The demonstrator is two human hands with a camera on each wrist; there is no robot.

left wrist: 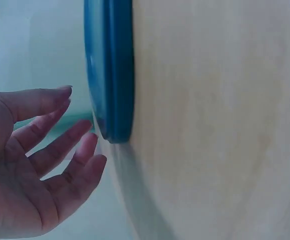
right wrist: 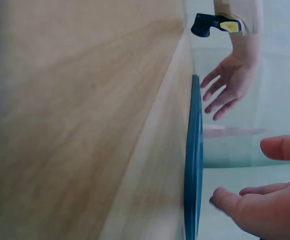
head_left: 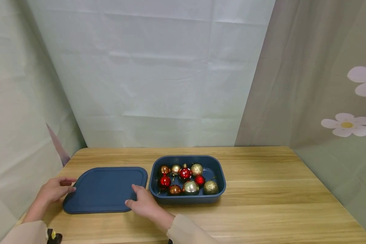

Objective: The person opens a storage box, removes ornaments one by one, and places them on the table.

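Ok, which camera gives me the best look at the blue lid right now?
The head view: the whole blue lid lies flat on the table, beside the box of ornaments, between the left hand and right hand. The left wrist view shows only its blurred rim; the right wrist view shows it edge-on.

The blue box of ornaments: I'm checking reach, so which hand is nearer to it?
Right. The right hand rests at the lid's right edge, beside the blue box. The left hand is at the lid's far left edge.
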